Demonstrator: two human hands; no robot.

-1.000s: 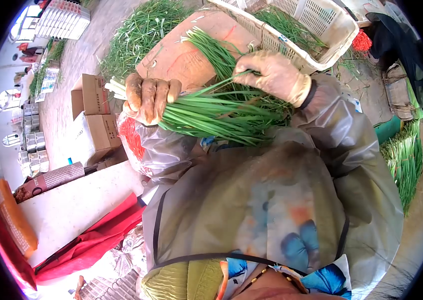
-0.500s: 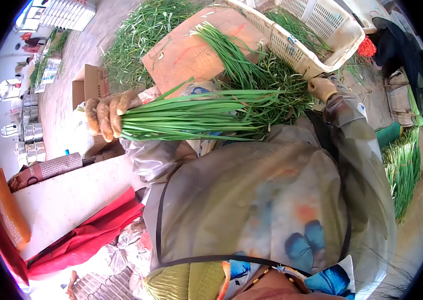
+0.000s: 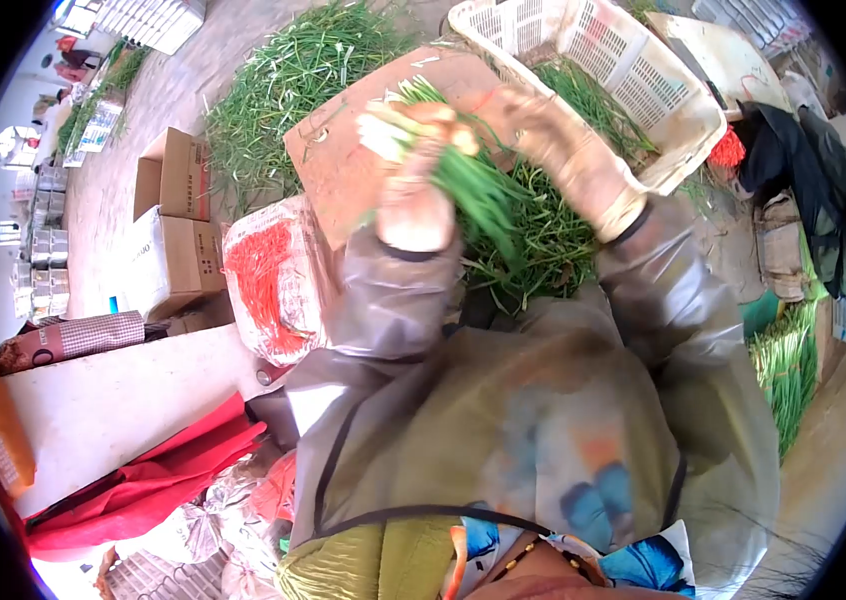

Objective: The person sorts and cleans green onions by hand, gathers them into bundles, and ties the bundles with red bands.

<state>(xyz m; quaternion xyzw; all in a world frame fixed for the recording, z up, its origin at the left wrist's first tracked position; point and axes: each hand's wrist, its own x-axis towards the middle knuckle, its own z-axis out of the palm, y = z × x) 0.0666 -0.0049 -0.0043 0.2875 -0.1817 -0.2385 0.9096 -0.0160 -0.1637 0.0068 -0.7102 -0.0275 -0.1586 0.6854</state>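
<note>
A bunch of garlic chives [image 3: 488, 205] is in my left hand [image 3: 425, 150], its fingers closed around it. The bunch's white stem ends stick out past the fingers over a reddish-brown board [image 3: 343, 120], while the green leaves trail towards me. More chive stems [image 3: 417, 90] show just beyond the hand, on the board. My right hand [image 3: 548, 130] is over the right side of the board, beside the bunch. Motion smears its fingers. Below both hands lies a heap of loose chive leaves [image 3: 543, 245].
A white plastic crate [image 3: 593, 95] with greens inside stands at the right, near my right hand. Left are a pile of greens [image 3: 293, 90], a cardboard box [image 3: 193, 250] and a bag with red ties [image 3: 268, 280]. Bundled chives [image 3: 788, 375] stand far right.
My left hand has swung from the far left to above the board with the chives. My right hand has moved from the crate's edge leftwards and forward over the board.
</note>
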